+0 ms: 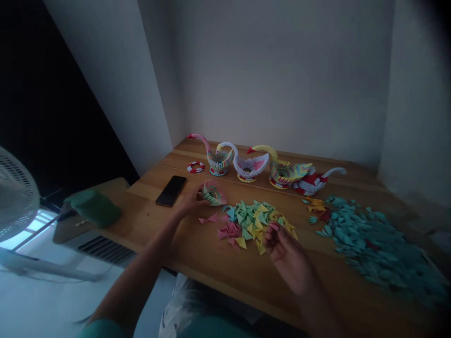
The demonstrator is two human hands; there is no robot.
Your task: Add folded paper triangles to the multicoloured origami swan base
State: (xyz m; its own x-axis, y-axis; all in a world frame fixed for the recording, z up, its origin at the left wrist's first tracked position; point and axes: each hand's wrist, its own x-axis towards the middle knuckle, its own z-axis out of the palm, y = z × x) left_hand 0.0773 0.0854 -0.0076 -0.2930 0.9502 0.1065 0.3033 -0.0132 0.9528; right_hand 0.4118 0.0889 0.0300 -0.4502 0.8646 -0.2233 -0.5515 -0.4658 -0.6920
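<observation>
My left hand (190, 203) is closed around a small round, multicoloured paper origami piece (212, 193), held just above the wooden table (197, 253). My right hand (282, 244) hovers over a heap of green, yellow and pink folded paper triangles (252, 219), with its fingertips pinched on a pink folded piece (274, 226). A few loose pink triangles (211, 218) lie beside the heap.
Several finished paper swans (248, 165) stand in a row along the wall, with a red-and-white paper ring (195, 166) at their left. A black phone (171, 190) lies left of my left hand. A big pile of teal pieces (369, 239) covers the right. A fan (16, 197) stands far left.
</observation>
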